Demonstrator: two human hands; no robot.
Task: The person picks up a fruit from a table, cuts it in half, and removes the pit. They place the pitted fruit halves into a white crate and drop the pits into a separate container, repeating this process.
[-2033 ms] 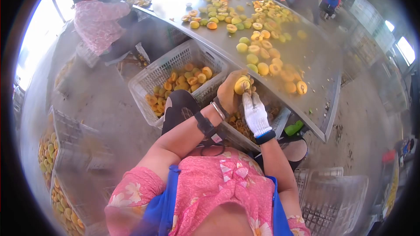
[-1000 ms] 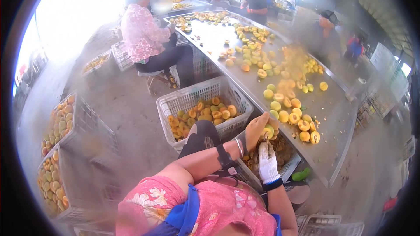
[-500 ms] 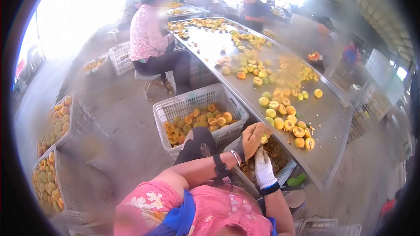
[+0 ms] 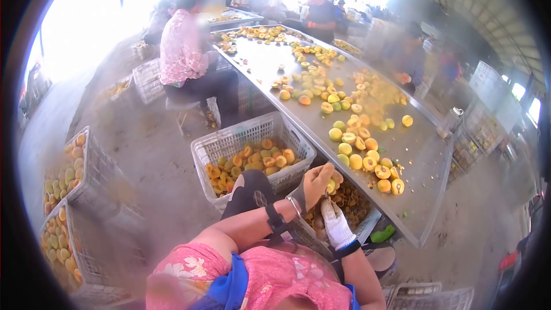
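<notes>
Bent fingers of my left hand [image 4: 317, 186] hold a yellow-green fruit [image 4: 331, 186] above a crate of brown fruit pieces [image 4: 350, 200]. Below it, my right hand [image 4: 336, 225], in a white glove, is closed around a thin dark object, mostly hidden, whose tip meets the fruit. Both hands are beside the near edge of a metal table [image 4: 422, 183]. Whole and halved yellow fruits [image 4: 383, 171] lie on it close to my hands. Left of my hands stands a white crate [image 4: 252, 179] holding halved orange and yellow fruit.
Stacked crates of fruit [image 4: 73, 195] stand at the far left. A person in a pink patterned top [image 4: 182, 51] sits at the table's left side; others are at the far and right sides. A green object [image 4: 383, 235] lies beside the lower crate.
The view has shifted slightly, so the table and crates appear further left. Both hands remain together at the fruit, with the right glove a little lower and more of the fruit showing.
</notes>
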